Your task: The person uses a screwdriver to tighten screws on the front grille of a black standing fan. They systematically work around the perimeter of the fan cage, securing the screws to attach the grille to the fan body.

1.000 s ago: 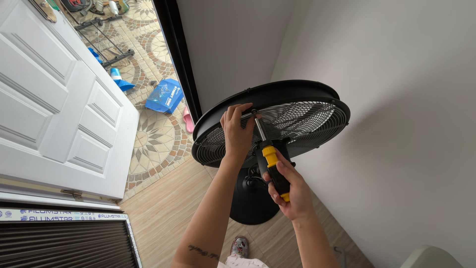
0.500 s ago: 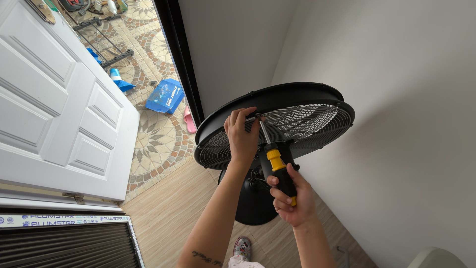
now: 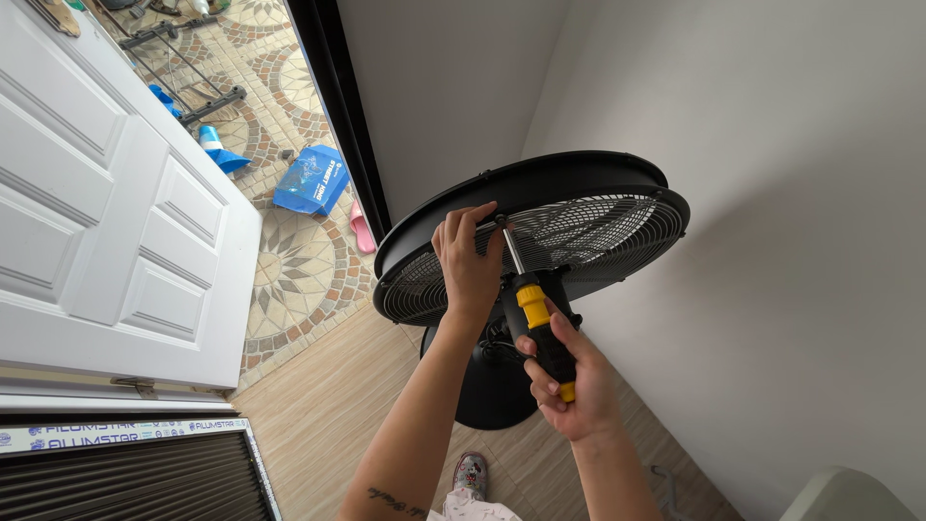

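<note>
A black pedestal fan [image 3: 598, 198] stands in the corner, its wire grille head tilted up toward me. My left hand [image 3: 467, 260] grips the black rim of the fan head at its near edge, fingers curled over the top. My right hand [image 3: 569, 381] is wrapped around the yellow and black handle of a screwdriver [image 3: 535, 318]. The metal shaft runs up to the rim, with its tip right beside my left fingertips. The fan's round black base [image 3: 487, 386] shows below, partly hidden by my arms.
An open white panelled door [image 3: 106, 212] stands at left. Beyond it lie a patterned tiled floor, a blue bag [image 3: 311, 180] and a pink slipper [image 3: 362, 229]. White walls close the corner behind the fan. A louvred shutter [image 3: 125, 478] is at bottom left.
My view has shifted slightly, and both hands stay on the fan rim and screwdriver. My right hand's grip on the handle has turned a little.
</note>
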